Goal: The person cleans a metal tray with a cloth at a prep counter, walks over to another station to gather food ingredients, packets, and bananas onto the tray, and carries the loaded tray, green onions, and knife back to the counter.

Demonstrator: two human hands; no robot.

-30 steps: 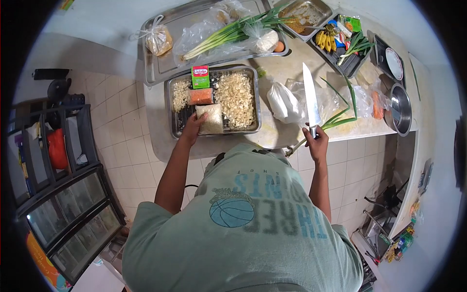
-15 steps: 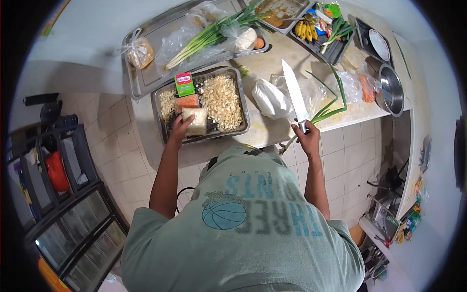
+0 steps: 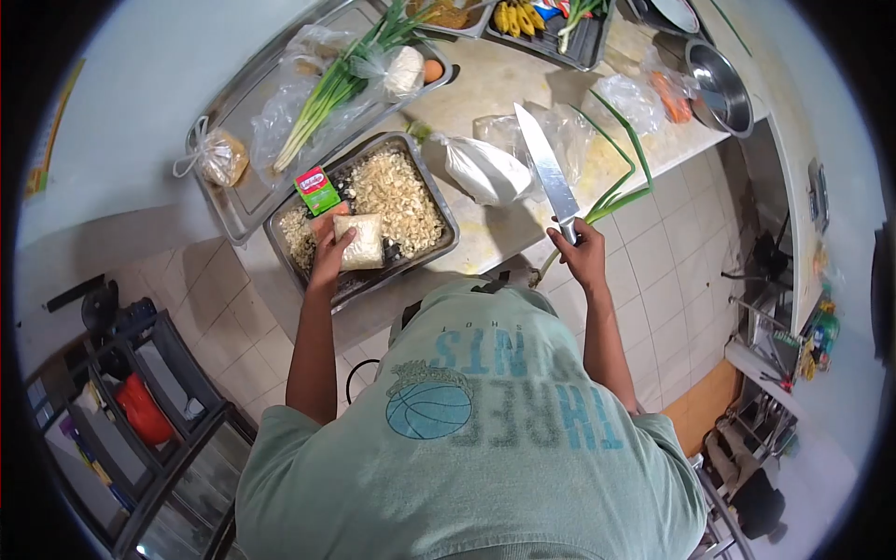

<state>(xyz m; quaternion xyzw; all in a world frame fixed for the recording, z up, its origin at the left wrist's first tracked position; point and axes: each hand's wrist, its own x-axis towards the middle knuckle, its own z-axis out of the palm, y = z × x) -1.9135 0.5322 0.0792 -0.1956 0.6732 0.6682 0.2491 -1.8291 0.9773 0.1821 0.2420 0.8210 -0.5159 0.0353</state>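
Note:
Over the metal tray of chopped pale pieces [image 3: 397, 201], my left hand [image 3: 331, 257] is closed round a pale, block-shaped packet [image 3: 359, 241]. An orange-pink block [image 3: 329, 220] lies partly hidden behind it, beside a green and red packet [image 3: 317, 190]. My right hand [image 3: 581, 256] grips the handle of a large kitchen knife [image 3: 546, 161], its blade pointing up and away over the counter. A green onion [image 3: 623, 198] is in the same hand, its leaves bent beyond the knife. Close to the blade sits a white filled plastic bag [image 3: 485, 172].
A larger metal tray [image 3: 245, 207] at the back left holds green onions [image 3: 327, 103], plastic bags and an egg [image 3: 433, 71]. A steel bowl [image 3: 721, 89] stands at the right. Bananas [image 3: 516, 19] lie in a dark tray at the back. The counter's front edge runs before me.
The view has tilted and shifted, so the counter things appear higher and further left. Both hands keep hold of the same things.

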